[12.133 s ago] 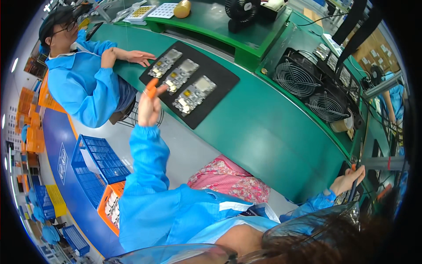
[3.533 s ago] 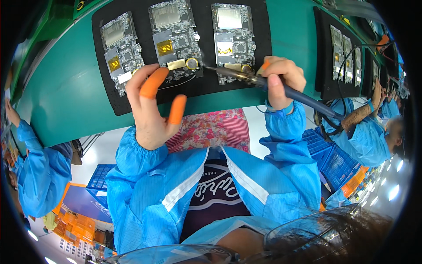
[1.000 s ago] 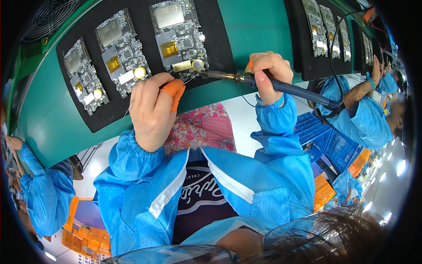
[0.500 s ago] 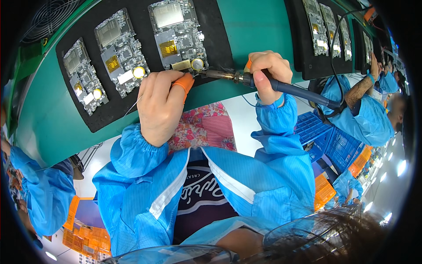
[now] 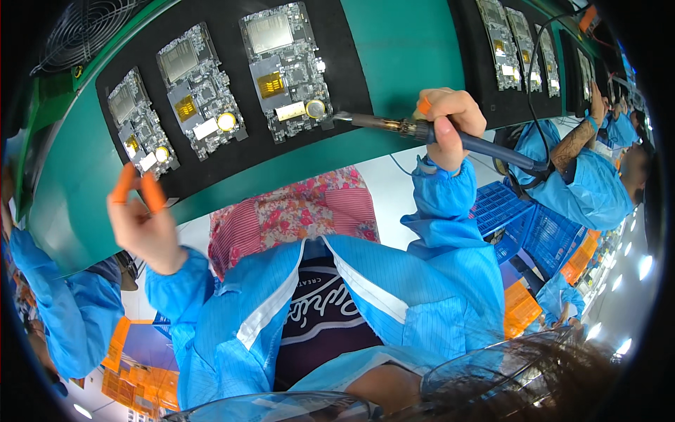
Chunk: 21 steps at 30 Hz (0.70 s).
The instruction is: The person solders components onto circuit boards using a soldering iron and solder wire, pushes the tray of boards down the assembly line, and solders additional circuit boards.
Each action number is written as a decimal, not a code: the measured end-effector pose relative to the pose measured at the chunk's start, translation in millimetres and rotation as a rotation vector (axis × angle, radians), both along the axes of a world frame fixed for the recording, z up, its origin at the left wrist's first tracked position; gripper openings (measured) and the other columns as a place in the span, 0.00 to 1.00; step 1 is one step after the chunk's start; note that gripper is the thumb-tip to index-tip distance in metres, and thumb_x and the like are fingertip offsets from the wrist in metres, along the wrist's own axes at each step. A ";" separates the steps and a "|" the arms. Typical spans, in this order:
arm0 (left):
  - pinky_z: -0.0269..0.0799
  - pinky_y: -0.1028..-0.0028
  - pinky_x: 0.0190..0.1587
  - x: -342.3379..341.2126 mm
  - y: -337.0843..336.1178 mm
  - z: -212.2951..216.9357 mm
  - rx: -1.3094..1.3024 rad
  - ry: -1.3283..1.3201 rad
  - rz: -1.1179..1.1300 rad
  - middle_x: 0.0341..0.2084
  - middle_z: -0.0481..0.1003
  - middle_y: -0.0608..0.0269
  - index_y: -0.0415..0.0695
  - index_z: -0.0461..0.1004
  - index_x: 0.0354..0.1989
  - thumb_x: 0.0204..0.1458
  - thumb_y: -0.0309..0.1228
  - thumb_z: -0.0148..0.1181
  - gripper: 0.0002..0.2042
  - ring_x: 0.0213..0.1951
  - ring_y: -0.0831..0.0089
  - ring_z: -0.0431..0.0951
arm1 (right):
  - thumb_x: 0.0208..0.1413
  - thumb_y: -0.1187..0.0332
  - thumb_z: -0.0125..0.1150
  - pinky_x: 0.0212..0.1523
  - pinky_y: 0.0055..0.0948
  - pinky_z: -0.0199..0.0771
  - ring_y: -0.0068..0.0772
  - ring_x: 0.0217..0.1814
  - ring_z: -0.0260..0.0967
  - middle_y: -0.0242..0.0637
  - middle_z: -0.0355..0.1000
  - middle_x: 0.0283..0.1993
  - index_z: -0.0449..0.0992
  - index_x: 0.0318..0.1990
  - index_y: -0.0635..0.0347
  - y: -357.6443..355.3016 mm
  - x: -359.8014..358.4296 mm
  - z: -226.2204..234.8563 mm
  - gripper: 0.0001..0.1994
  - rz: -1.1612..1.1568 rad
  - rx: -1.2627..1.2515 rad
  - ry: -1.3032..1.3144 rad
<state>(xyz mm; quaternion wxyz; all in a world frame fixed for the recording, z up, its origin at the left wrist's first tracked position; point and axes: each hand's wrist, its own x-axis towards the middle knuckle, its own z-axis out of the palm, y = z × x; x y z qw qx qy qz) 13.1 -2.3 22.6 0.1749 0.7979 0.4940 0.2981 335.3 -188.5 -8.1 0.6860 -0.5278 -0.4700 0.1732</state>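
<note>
Three green circuit boards lie side by side on a black mat (image 5: 351, 42): left board (image 5: 137, 130), middle board (image 5: 197, 95), right board (image 5: 285, 70). My right hand (image 5: 450, 123) grips a soldering iron (image 5: 394, 126). Its tip reaches the right board's lower edge, beside a round gold disc (image 5: 315, 107). My left hand (image 5: 144, 225) hovers off the mat at the table's near edge, below the left board. Orange finger cots (image 5: 137, 188) cover its thumb and forefinger, which stand slightly apart with nothing visible between them.
The green table (image 5: 401, 63) curves across the top. A black fan (image 5: 77, 28) sits at the far left. A second mat with more boards (image 5: 506, 42) lies to the right, where another person in a blue coat (image 5: 590, 190) works. Blue crates (image 5: 513, 218) stand below.
My left hand has pulled away from the right board, down and to the left. My right hand still keeps the iron tip at that board's edge.
</note>
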 end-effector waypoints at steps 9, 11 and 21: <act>0.54 0.85 0.16 -64.9 43.9 -26.2 -0.417 -0.164 -0.090 0.23 0.71 0.70 0.37 0.66 0.57 0.58 0.24 0.51 0.17 0.16 0.87 0.63 | 0.53 0.66 0.55 0.20 0.23 0.53 0.21 0.19 0.55 0.36 0.63 0.18 0.65 0.26 0.65 -3.5 4.6 9.4 0.11 -0.140 0.109 0.074; 0.49 0.84 0.15 -72.4 58.2 -16.7 -0.945 -0.383 0.071 0.16 0.64 0.76 0.38 0.66 0.57 0.60 0.27 0.50 0.17 0.14 0.90 0.57 | 0.52 0.65 0.55 0.21 0.23 0.53 0.20 0.20 0.55 0.36 0.64 0.19 0.65 0.26 0.65 -4.8 5.3 13.8 0.11 -0.207 0.139 0.064; 0.68 0.81 0.24 -76.1 77.4 -43.6 -1.426 -0.736 -0.373 0.40 0.75 0.61 0.43 0.54 0.66 0.61 0.24 0.41 0.23 0.27 0.79 0.72 | 0.51 0.67 0.54 0.21 0.19 0.64 0.20 0.21 0.65 0.36 0.67 0.23 0.67 0.28 0.65 -33.2 19.1 56.1 0.10 -0.365 0.079 0.091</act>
